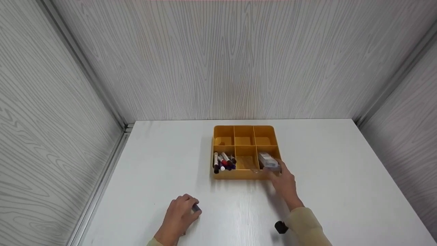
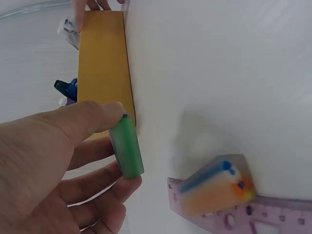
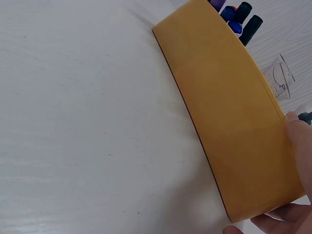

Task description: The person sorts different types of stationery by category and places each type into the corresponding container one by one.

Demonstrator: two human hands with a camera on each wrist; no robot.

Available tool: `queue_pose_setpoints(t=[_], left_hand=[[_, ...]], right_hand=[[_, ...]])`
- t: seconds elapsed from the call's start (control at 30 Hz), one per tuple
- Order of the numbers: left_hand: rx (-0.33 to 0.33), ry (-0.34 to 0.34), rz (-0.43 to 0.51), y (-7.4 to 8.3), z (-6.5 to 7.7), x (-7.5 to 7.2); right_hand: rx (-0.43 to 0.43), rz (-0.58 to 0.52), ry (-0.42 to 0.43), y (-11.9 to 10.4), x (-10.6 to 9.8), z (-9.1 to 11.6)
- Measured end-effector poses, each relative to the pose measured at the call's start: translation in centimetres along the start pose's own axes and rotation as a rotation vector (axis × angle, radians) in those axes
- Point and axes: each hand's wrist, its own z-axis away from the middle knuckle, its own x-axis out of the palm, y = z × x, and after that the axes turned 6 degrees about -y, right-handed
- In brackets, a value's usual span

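In the left wrist view my left hand (image 2: 63,151) pinches a small green-sided block (image 2: 127,148), which looks like an eraser, between thumb and fingers above the table. Below it, a pink ruler (image 2: 287,212) and a blurred white, blue and orange block (image 2: 219,185) lie close together. At the front right corner of the yellow compartment box (image 1: 235,175) is my right hand (image 1: 284,182). Its thumb (image 3: 298,131) lies on the rim and its fingers curl round the end wall. Beside that hand, a clear case (image 1: 268,160) leans in the front right compartment.
Several markers (image 1: 223,162) stand in the box's front left compartment. A clear plastic piece with markings (image 3: 279,80) sticks up over the rim. A black object (image 1: 281,227) shows by the right sleeve. Grey wood-grain panels (image 1: 218,61) border the white table.
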Motion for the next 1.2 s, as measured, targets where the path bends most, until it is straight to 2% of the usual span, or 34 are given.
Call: queue_pose_setpoints(t=[0.2,0.47,0.67,0.83,1.07,1.2], left_hand=[[0.087,0.065,-0.003,0.3,-1.8,-1.3],[0.098,0.099,0.032,1.2,-4.8,-3.6],[0.148,0.148,0.030,2.0,-7.1,-5.0],[0.167,0.149,0.027,2.7,-9.0,-5.5],[0.224,0.183,-0.040,3.5,-11.5,-5.7],[0.211,0.135,-0.029,3.8,-12.9,-5.9]], right_hand=[[-0.028,0.026,0.014,0.1,-0.1,-0.1],[-0.010,0.015,0.020,0.2,-0.1,-0.1],[0.008,-0.006,-0.001,0.1,-0.2,-0.1],[0.015,0.003,-0.005,-0.1,-0.3,-0.1],[0.017,-0.016,0.007,0.0,-0.1,0.0],[0.013,-0.027,0.020,0.2,0.1,0.0]])
